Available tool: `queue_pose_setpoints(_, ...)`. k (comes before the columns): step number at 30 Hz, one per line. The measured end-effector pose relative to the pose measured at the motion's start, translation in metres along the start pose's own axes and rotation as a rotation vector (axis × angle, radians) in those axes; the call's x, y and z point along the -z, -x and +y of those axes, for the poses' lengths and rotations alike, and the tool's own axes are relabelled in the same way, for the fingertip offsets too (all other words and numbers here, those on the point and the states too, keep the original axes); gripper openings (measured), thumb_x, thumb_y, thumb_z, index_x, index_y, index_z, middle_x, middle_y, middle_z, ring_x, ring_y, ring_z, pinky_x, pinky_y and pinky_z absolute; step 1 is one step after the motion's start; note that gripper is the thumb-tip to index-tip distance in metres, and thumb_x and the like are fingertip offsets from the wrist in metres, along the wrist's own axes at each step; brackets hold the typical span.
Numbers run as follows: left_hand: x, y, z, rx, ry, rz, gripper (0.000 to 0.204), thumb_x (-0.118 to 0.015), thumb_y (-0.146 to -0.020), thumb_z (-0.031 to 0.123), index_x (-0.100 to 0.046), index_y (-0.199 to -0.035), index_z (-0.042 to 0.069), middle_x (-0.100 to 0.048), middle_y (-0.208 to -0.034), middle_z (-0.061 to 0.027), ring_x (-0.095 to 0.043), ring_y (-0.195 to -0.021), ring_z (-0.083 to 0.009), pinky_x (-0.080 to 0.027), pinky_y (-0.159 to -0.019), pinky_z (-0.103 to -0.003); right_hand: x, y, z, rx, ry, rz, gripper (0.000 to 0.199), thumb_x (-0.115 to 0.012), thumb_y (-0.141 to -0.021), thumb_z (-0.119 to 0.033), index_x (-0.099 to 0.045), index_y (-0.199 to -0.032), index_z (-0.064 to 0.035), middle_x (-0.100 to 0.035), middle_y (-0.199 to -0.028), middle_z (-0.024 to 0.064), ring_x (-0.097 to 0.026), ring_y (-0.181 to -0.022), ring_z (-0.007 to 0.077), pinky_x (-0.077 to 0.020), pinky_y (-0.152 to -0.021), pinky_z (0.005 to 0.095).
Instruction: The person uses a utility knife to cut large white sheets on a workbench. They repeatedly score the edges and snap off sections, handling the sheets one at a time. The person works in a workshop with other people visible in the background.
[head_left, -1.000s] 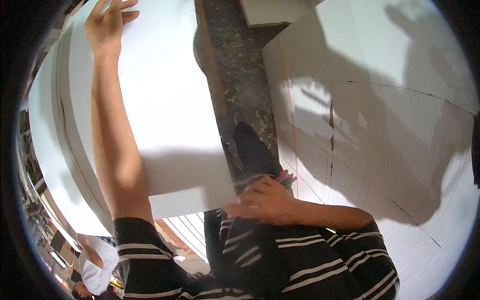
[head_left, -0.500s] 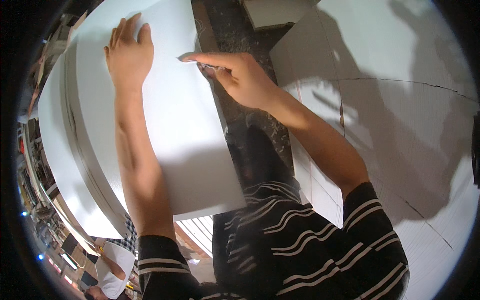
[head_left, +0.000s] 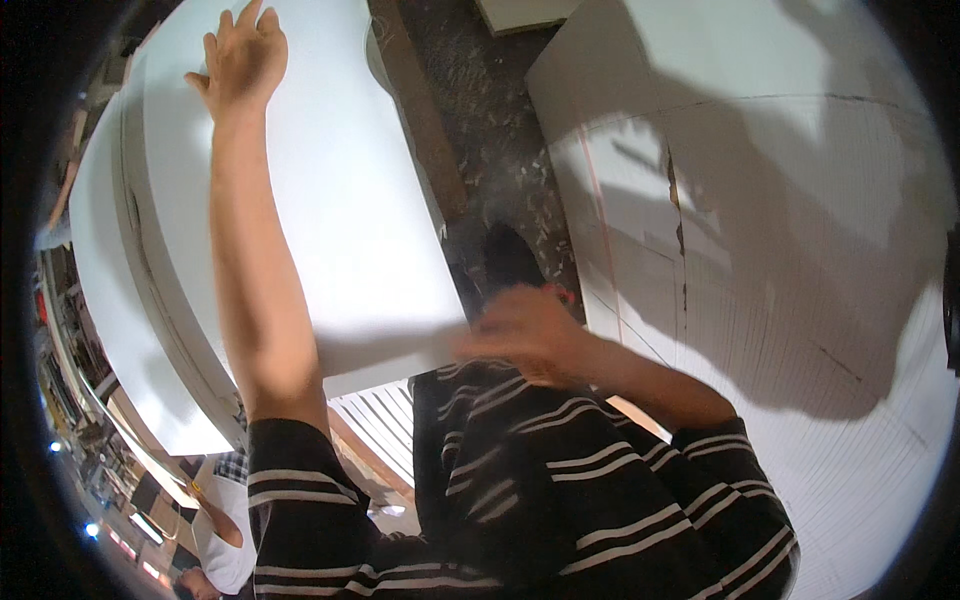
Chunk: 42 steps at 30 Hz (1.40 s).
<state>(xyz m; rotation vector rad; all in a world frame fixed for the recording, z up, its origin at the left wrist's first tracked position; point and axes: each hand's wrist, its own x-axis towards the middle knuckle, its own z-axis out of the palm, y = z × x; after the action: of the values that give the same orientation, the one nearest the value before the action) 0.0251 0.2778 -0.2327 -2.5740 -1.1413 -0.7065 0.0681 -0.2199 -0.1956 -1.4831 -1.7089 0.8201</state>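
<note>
Left hand (head_left: 243, 60) lies flat, fingers spread, on the far end of the large white board (head_left: 330, 190); right hand (head_left: 525, 335), blurred, fingers unclear, touches its near edge. It looks stiff, light and unwieldy, best held by opposite edges.

Place: workshop
Signs: stacked white boards (head_left: 330, 200); ruled, cracked panel (head_left: 800, 300); chip-strewn dark floor (head_left: 500, 130); cluttered shelves (head_left: 70, 390) at left

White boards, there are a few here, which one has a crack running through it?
The big ruled board on the right has it: a dark jagged crack runs down its face. The stacked board under the left hand looks smooth and unbroken.
</note>
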Motion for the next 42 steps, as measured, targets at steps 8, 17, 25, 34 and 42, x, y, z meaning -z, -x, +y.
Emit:
queue_pose_setpoints(8, 0.081, 0.039, 0.097, -0.206, -0.044, -0.247, 0.059, -0.042, -0.109, 0.056, -0.043, -0.160, 0.027, -0.037, -0.168, -0.0134, -0.032, -0.156, -0.0354, -0.023, -0.125, -0.063, -0.040, 0.118, -0.029, -0.491, -0.288, 0.121, 0.042, -0.064, -0.098, -0.005, -0.066, -0.139, -0.0138, -0.074, -0.121, 0.0107, -0.070, -0.099, 0.0246, -0.0548, -0.091, 0.0390)
queue_pose_setpoints(17, 0.253, 0.284, 0.159, -0.646, 0.531, -0.496, 0.037, -0.072, -0.092, 0.023, -0.073, -0.127, 0.011, -0.050, -0.156, -0.0185, -0.040, -0.150, -0.0392, -0.026, -0.126, -0.061, -0.056, 0.139, 0.027, -0.835, -1.070, 0.875, 0.052, -0.064, -0.101, -0.008, -0.051, -0.151, -0.0050, -0.073, -0.114, 0.0145, -0.069, -0.088, 0.0199, -0.0563, -0.080, 0.0353)
queue_pose_setpoints(25, 0.308, 0.329, 0.102, -0.328, 0.543, -0.289, 0.044, -0.071, -0.084, 0.007, -0.072, -0.128, 0.009, -0.068, -0.134, -0.0149, -0.063, -0.126, -0.0318, -0.047, -0.105, -0.051, -0.044, 0.112, 0.072, -0.954, -0.981, 0.515, 0.039, -0.078, -0.094, -0.011, -0.066, -0.129, 0.0014, -0.071, -0.103, 0.0094, -0.067, -0.086, 0.0170, -0.0537, -0.075, 0.0342)
queue_pose_setpoints(34, 0.259, 0.285, 0.060, -0.329, -0.169, -0.094, 0.060, -0.057, -0.098, 0.002, -0.054, -0.154, 0.023, -0.043, -0.158, -0.0290, -0.048, -0.139, -0.0540, -0.051, -0.106, -0.061, 0.030, 0.045, 0.073, -0.824, -1.116, 0.253, 0.012, -0.075, -0.097, -0.014, -0.073, -0.093, -0.0027, -0.067, -0.080, 0.0023, -0.063, -0.070, 0.0125, -0.0480, -0.064, 0.0324)
queue_pose_setpoints(42, 0.315, 0.311, 0.102, -0.205, -0.018, -0.293, 0.062, -0.062, -0.094, 0.008, -0.054, -0.154, 0.025, -0.042, -0.158, -0.0305, -0.050, -0.134, -0.0585, -0.049, -0.106, -0.066, 0.053, -0.021, 0.052, -0.722, -0.890, 0.435, 0.031, -0.081, -0.093, -0.030, -0.071, -0.102, -0.0020, -0.070, -0.093, 0.0047, -0.063, -0.085, 0.0135, -0.0485, -0.072, 0.0332)
